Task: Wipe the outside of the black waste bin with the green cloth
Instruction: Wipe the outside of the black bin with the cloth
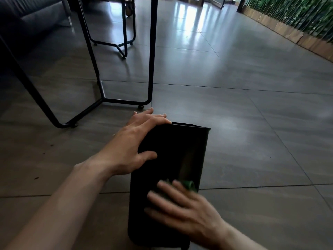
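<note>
The black waste bin [173, 156] lies on its side on the grey tiled floor, its far end pointing away from me. My left hand [133, 147] grips its upper left edge, fingers curled over the far rim and thumb on the top face. My right hand [182, 208] lies flat on the near part of the bin's upper side, blurred. It presses the green cloth [189, 185] against the bin. Only a small crumpled bit of the cloth shows past my fingertips.
Black metal table legs [124, 101] stand on the floor just beyond the bin to the left. A dark sofa [27, 13] is at the far left. A wooden planter with green plants [292, 24] runs along the right. Open floor lies to the right.
</note>
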`<state>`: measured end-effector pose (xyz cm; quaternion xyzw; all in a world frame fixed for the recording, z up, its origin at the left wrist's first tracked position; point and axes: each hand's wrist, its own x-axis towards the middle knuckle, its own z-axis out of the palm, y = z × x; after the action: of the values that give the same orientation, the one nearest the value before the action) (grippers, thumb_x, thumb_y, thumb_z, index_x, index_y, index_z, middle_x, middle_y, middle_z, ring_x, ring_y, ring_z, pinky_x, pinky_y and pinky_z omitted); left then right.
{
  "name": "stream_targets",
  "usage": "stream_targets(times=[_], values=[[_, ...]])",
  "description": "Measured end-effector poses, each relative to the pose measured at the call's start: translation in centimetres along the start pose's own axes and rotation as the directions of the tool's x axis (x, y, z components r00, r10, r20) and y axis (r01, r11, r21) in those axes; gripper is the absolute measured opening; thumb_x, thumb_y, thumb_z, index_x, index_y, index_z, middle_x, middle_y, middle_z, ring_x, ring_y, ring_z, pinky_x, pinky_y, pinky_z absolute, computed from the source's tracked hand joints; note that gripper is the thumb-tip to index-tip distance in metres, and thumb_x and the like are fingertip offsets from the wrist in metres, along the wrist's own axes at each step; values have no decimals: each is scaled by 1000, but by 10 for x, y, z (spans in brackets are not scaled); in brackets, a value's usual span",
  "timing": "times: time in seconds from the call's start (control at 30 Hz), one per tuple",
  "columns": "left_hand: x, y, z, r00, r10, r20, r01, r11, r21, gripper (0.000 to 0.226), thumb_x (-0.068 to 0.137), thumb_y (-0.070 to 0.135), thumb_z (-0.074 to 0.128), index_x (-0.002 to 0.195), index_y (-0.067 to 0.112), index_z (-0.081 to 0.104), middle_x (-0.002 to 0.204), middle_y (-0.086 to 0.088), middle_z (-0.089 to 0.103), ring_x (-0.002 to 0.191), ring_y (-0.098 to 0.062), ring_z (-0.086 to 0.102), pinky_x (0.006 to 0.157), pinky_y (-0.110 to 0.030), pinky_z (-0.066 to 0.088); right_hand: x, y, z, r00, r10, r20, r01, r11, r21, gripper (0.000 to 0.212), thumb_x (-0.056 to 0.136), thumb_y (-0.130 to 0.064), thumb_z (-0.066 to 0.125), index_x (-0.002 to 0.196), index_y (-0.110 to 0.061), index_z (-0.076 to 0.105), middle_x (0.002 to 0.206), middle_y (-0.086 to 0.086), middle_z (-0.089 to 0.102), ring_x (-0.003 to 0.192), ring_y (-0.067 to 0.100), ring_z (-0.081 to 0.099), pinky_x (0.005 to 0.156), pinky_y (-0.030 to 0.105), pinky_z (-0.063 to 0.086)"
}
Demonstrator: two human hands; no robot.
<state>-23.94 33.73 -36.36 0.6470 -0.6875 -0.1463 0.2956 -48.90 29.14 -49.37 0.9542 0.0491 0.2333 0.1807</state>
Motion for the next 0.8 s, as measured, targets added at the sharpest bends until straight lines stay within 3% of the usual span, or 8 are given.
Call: stream_targets(times=[0.17, 0.27, 0.37, 0.47, 0.57, 0.67, 0.73, 0.8], values=[[3, -1, 0, 1000, -1, -19, 1, 1000, -10, 84, 73, 13, 80, 141, 43, 40, 153, 24, 35, 150, 0, 11, 124, -42, 13, 54, 71, -18, 829, 526, -188, -491, 847, 204, 44, 114, -23, 42, 157, -15, 44, 167, 12, 37, 158, 40, 25, 125, 60, 30], [4, -2, 0, 1000, -4, -18, 4, 1000, -10, 83, 74, 12, 79, 140, 45, 40, 153, 25, 34, 150, -1, 10, 124, -42, 15, 47, 52, -9, 858, 482, -175, -453, 872, 184, 45, 111, -21, 48, 156, -14, 46, 166, 12, 36, 157, 43, 26, 125, 61, 27], [4, -2, 0, 1000, -19, -5, 19, 1000, -12, 83, 73, 16, 81, 139, 46, 40, 153, 27, 32, 150, 2, 7, 123, -46, 16, 6, 1, 4, 983, 178, -44, -173, 980, 97, 45, 110, -18, 50, 155, -20, 47, 167, 7, 36, 156, 40, 30, 126, 54, 30], [3, 0, 0, 1000, -22, 4, 22, 1000, -16, 83, 73, 17, 82, 139, 45, 39, 154, 27, 32, 150, 2, 6, 123, -48, 16, -14, -13, 0, 999, -4, 37, 5, 1000, -3, 46, 110, -20, 51, 155, -24, 47, 168, 5, 35, 155, 36, 32, 124, 47, 36], [3, -1, 0, 1000, -26, -5, 25, 1000, -12, 84, 73, 16, 83, 140, 43, 40, 154, 24, 34, 150, 2, 8, 123, -47, 15, 6, 21, -12, 965, 263, -27, -255, 953, 165, 45, 112, -18, 44, 157, -20, 44, 168, 7, 34, 156, 39, 30, 121, 54, 38], [3, -1, 0, 999, -29, -15, 29, 999, -15, 85, 72, 17, 83, 139, 46, 39, 153, 25, 33, 149, 2, 9, 122, -47, 19, 35, 60, -21, 793, 589, -152, -543, 798, 262, 47, 109, -14, 50, 156, -17, 44, 167, 9, 36, 158, 39, 26, 119, 55, 41], [4, -1, 0, 999, -35, -19, 35, 999, -16, 86, 72, 18, 83, 139, 47, 38, 153, 26, 32, 149, 3, 8, 122, -46, 21, 42, 64, -20, 731, 660, -176, -605, 745, 282, 48, 108, -11, 52, 155, -16, 44, 167, 10, 36, 158, 39, 24, 123, 51, 37], [4, -4, 0, 999, -35, -27, 35, 999, -16, 85, 72, 17, 83, 139, 47, 39, 154, 25, 33, 150, 2, 8, 123, -43, 18, 30, 42, -14, 778, 611, -148, -566, 783, 258, 43, 111, -15, 46, 153, -15, 47, 167, 10, 36, 157, 41, 25, 124, 53, 35]])
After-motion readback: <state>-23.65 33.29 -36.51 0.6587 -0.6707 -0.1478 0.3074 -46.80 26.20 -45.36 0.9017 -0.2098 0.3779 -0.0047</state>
